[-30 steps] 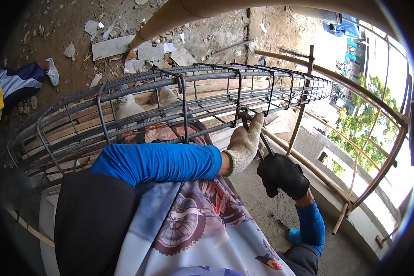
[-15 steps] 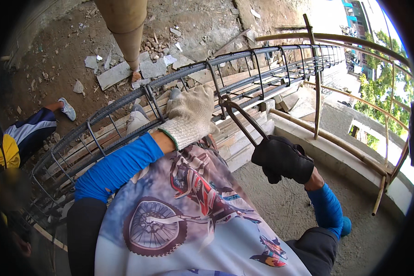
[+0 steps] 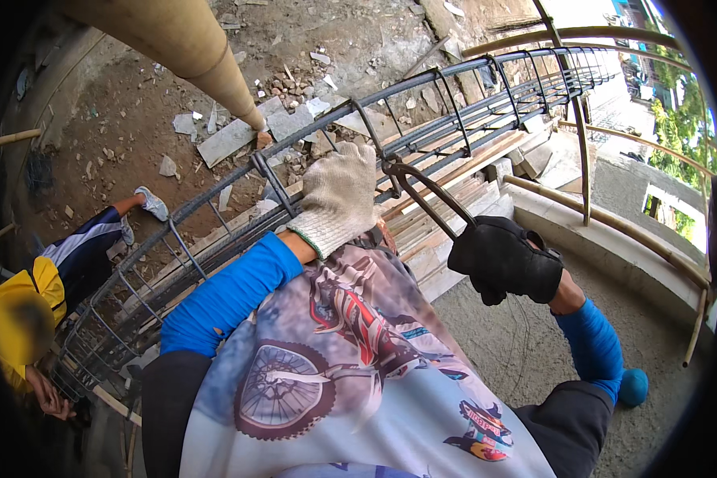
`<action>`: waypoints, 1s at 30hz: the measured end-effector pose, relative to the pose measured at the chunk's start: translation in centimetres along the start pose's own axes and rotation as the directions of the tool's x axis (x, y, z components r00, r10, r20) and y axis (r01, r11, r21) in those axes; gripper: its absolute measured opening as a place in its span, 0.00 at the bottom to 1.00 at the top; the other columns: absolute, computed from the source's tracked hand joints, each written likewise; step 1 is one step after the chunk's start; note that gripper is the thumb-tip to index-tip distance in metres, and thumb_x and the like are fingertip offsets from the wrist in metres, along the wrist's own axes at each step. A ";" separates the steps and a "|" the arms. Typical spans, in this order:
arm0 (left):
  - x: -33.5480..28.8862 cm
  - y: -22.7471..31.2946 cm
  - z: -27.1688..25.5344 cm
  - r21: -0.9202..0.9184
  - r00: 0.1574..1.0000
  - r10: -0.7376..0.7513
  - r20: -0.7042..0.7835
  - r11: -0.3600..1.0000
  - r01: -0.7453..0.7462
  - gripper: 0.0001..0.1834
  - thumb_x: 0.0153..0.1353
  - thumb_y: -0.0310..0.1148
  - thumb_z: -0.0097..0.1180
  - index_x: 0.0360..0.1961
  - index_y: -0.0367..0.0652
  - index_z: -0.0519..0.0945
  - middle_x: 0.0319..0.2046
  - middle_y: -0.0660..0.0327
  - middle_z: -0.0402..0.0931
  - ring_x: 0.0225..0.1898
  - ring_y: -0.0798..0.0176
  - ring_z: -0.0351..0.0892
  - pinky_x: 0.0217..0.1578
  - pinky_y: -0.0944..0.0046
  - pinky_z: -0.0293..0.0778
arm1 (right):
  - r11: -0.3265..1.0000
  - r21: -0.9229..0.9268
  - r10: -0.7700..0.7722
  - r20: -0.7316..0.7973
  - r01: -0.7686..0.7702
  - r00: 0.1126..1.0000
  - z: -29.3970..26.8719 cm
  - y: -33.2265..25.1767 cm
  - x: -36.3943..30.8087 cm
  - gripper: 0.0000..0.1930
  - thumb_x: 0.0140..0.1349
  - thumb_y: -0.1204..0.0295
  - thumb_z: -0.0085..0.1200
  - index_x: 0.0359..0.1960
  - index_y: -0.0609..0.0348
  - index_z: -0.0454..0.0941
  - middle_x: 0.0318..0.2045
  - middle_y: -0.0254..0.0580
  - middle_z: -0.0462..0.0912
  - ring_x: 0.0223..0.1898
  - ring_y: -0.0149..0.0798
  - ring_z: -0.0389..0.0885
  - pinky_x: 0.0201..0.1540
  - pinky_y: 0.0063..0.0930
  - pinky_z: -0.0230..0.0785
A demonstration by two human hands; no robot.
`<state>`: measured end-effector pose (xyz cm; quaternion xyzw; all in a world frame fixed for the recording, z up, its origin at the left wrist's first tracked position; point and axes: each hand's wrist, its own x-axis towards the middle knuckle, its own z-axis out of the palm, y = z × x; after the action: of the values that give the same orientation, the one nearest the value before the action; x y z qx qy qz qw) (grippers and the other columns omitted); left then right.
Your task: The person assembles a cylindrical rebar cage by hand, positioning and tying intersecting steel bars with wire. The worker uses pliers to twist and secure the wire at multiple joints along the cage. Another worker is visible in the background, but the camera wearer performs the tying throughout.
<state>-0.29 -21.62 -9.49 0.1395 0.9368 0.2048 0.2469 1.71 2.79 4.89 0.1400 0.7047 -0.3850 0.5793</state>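
A long rebar cage of dark steel bars and square stirrups runs from the lower left to the upper right. My left hand, in a cream knitted glove, is closed over its near bars, with the fingertips mostly hidden. In a black glove, my right hand grips the handles of metal pincers. Their jaws sit against the cage beside a stirrup, just right of my left hand. Any tie wire at the jaws is too small to make out.
At left, a person in yellow has both hands by the cage's near end. A thick pole slants down from above. Bamboo rails and a concrete ledge lie right. Planks lie under the cage; rubble covers the ground beyond.
The view has shifted, so the scene sits lower at the left and further right. More of the person in yellow shows. My left hand and the pincers keep their places on the cage.
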 end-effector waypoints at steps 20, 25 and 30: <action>-0.9 6.1 -0.4 -0.634 0.756 -0.081 0.650 -0.606 0.481 0.31 0.60 0.63 0.69 0.38 0.41 0.81 0.29 0.59 0.81 0.25 0.68 0.83 0.25 0.66 0.84 | 0.788 -0.611 -0.223 -0.400 -0.078 0.889 5.1 -5.1 -2.6 0.10 0.67 0.69 0.61 0.38 0.59 0.72 0.19 0.41 0.74 0.22 0.46 0.79 0.26 0.40 0.69; 1.5 9.1 0.6 -0.664 0.716 -0.205 0.668 -0.599 0.448 0.32 0.65 0.61 0.64 0.45 0.37 0.76 0.27 0.58 0.80 0.24 0.60 0.82 0.22 0.59 0.78 | 0.579 -0.771 -0.311 -0.510 -0.265 0.802 8.2 -4.4 -2.3 0.14 0.64 0.66 0.63 0.36 0.58 0.69 0.19 0.51 0.77 0.25 0.61 0.80 0.27 0.51 0.70; 2.4 10.3 2.7 -0.702 0.720 -0.225 0.657 -0.533 0.473 0.38 0.74 0.62 0.46 0.63 0.34 0.72 0.58 0.37 0.78 0.62 0.33 0.76 0.61 0.45 0.72 | 0.614 -0.737 -0.311 -0.553 -0.281 0.773 10.0 -3.6 -1.8 0.11 0.66 0.66 0.63 0.39 0.55 0.73 0.18 0.50 0.75 0.23 0.57 0.80 0.27 0.47 0.70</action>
<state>0.77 -10.85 -7.97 -0.4569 0.3159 0.7413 0.3767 7.00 -6.27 7.61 -0.0145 0.9524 0.0306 0.3030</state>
